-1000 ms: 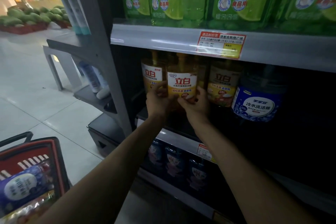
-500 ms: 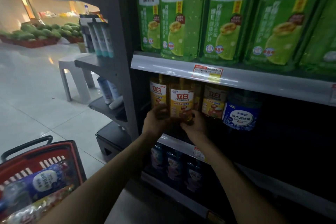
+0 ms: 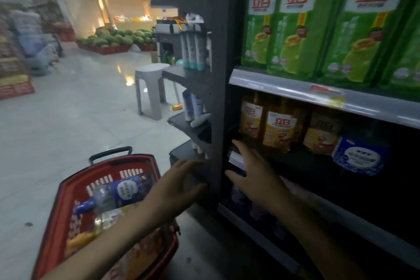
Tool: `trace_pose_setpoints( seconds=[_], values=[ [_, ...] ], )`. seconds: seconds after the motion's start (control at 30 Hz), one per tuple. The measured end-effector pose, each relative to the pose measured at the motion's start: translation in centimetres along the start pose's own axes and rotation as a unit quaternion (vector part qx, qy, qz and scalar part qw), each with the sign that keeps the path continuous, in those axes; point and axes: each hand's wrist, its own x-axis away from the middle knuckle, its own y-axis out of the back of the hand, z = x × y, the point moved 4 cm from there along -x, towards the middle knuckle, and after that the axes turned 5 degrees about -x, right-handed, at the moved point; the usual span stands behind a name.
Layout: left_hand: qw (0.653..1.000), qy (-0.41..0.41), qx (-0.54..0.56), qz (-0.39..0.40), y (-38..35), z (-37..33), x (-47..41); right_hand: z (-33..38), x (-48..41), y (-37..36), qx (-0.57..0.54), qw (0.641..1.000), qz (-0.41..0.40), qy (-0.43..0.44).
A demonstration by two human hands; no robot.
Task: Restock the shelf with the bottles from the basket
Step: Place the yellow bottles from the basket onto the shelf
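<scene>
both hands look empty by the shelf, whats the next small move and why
Probably lower the left hand into the red basket and grip the blue-labelled bottle lying on top. Both it and the right hand are open and hold nothing, the yellow bottles stand on the shelf untouched, and the basket has bottles left. The left hand is the nearer one.

The left forearm (image 3: 109,241) and right forearm (image 3: 318,241) were extended from the bottom edge toward the middle of the frame. The bare left hand (image 3: 179,185) was held open at lower centre, fingers loosely spread. The bare right hand (image 3: 254,175) was raised just right of it, fingers straight and splayed, nothing gripped.
</scene>
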Motion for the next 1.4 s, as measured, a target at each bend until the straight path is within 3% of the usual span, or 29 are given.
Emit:
trace_pose_setpoints(
  seconds=[0.3, 0.5, 0.63, 0.83, 1.1, 1.4],
  values=[
    [0.987, 0.122, -0.106, -0.009, 1.7, 12.2, 10.7, 4.1, -0.4, -9.2, 0.142, 0.976, 0.106, 0.125],
    [0.963, 0.115, -0.236, 0.056, 0.5, 14.9, 13.6, 5.0, 0.0, -16.4, 0.187, 0.944, 0.214, 0.168],
    [0.949, 0.115, -0.277, 0.096, -0.1, 16.2, 15.0, 5.3, -0.6, -21.5, 0.134, 0.939, 0.274, 0.161],
    [0.94, 0.123, -0.286, 0.136, -1.4, 19.2, 15.9, 7.6, -3.7, -27.9, 0.086, 0.945, 0.284, 0.139],
    [0.925, 0.125, -0.314, 0.176, -1.3, 19.8, 16.9, 9.6, -7.8, -34.3, 0.193, 0.897, 0.368, 0.153],
    [0.915, 0.134, -0.343, 0.165, -2.7, 19.8, 18.1, 10.5, -9.3, -36.3, 0.178, 0.874, 0.442, 0.091]
  ],
)
